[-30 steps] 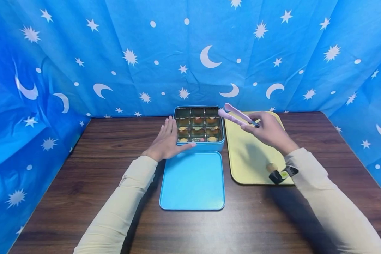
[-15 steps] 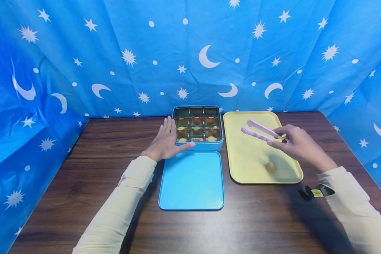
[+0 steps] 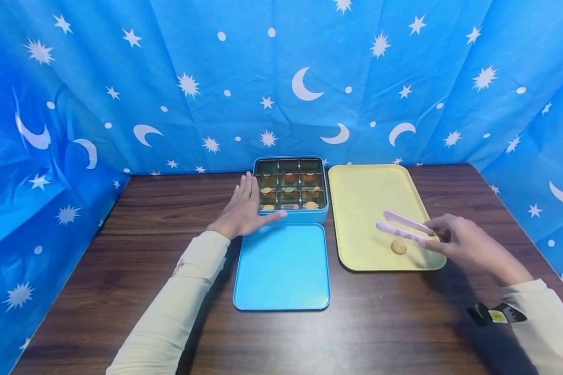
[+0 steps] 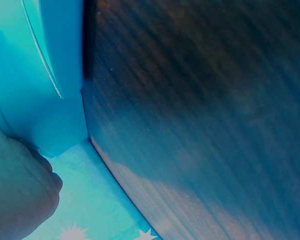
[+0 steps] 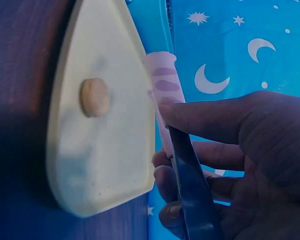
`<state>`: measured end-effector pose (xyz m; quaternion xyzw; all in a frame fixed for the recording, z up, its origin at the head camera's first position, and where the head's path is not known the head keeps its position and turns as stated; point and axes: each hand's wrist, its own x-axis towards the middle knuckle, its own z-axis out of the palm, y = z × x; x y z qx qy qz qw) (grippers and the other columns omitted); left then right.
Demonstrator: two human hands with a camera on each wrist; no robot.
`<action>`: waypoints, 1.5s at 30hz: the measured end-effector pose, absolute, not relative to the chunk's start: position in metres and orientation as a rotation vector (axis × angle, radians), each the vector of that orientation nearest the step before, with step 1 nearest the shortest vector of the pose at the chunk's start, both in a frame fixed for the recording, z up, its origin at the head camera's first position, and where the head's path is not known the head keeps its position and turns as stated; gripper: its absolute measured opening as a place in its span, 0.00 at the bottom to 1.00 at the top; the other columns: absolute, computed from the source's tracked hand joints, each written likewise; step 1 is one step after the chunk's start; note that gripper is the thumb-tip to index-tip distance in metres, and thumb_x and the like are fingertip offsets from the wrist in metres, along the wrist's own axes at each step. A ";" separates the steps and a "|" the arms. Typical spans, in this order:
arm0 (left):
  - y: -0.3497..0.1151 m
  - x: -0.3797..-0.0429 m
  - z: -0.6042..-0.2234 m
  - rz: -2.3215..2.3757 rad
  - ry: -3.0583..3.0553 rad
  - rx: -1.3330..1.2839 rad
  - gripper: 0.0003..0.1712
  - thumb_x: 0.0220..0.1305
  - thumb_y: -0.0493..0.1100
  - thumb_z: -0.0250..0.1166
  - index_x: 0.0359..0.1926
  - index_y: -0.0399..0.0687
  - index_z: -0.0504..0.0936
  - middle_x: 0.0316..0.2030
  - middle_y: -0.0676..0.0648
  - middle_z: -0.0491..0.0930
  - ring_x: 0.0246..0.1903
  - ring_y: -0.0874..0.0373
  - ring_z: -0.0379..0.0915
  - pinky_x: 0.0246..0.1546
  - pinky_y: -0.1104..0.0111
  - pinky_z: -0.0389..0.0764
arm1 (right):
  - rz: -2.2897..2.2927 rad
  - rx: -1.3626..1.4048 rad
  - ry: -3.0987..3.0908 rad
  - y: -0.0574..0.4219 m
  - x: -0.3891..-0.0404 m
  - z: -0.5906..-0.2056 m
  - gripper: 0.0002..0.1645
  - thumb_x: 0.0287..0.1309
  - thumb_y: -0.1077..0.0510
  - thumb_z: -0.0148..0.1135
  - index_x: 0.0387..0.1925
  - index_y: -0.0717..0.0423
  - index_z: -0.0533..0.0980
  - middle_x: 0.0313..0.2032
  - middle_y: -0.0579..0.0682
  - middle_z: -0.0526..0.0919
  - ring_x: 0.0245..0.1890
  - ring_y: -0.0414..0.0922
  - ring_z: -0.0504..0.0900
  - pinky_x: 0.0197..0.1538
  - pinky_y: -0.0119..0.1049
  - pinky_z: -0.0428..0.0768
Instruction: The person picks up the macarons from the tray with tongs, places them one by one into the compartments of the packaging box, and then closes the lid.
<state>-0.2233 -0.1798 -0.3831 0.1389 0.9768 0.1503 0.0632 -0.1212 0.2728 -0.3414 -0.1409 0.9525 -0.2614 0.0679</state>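
My right hand (image 3: pixel 469 247) holds a pair of pink tongs (image 3: pixel 403 229) between thumb and fingers, their two arms spread apart with nothing between the tips. They hang over a yellow tray (image 3: pixel 370 198). On that tray, near its front right, lies one round golden-brown cookie (image 5: pixel 96 97). My left hand (image 3: pixel 241 211) rests with straight fingers against the left side of a blue tin (image 3: pixel 305 215), its thumb along the front. Inside the tin a divided insert has small cookies (image 3: pixel 311 205) in several compartments; the back row shows none.
A flat light-blue lid (image 3: pixel 281 268) lies directly in front of the tin, left of the tray. All of it stands on a dark wooden table (image 3: pixel 356 333). A blue curtain (image 3: pixel 206 62) with moons and stars encloses the back and sides.
My right hand has moved right and toward me with the tongs, from beside the tin to above the cookie end of the tray. The left hand stays at the tin.
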 end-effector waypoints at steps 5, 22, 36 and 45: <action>-0.180 -0.223 -0.383 0.472 2.944 0.419 0.74 0.59 0.83 0.51 0.78 0.33 0.29 0.79 0.36 0.23 0.77 0.44 0.16 0.75 0.48 0.32 | -0.763 -0.404 2.856 0.278 -0.112 -0.349 0.27 0.62 0.56 0.71 0.53 0.74 0.78 0.27 0.48 0.74 0.25 0.43 0.69 0.24 0.34 0.68; -0.180 -0.223 -0.381 0.462 2.948 0.417 0.73 0.60 0.82 0.52 0.78 0.33 0.30 0.79 0.36 0.23 0.77 0.43 0.16 0.76 0.47 0.33 | -0.718 -0.314 2.860 0.292 -0.094 -0.366 0.25 0.60 0.56 0.72 0.50 0.74 0.79 0.30 0.49 0.76 0.26 0.44 0.68 0.24 0.35 0.65; -0.180 -0.223 -0.383 0.466 2.945 0.408 0.74 0.59 0.84 0.50 0.78 0.33 0.29 0.79 0.36 0.23 0.77 0.44 0.16 0.76 0.48 0.32 | -0.717 -0.328 2.879 0.295 -0.092 -0.371 0.22 0.57 0.60 0.73 0.48 0.73 0.80 0.30 0.49 0.77 0.27 0.44 0.69 0.25 0.34 0.67; -0.179 -0.222 -0.383 0.473 2.942 0.395 0.73 0.59 0.84 0.50 0.79 0.34 0.30 0.79 0.37 0.23 0.77 0.45 0.16 0.76 0.50 0.32 | -0.752 -0.329 2.889 0.290 -0.095 -0.369 0.20 0.59 0.59 0.72 0.47 0.72 0.81 0.29 0.48 0.76 0.25 0.43 0.69 0.24 0.34 0.66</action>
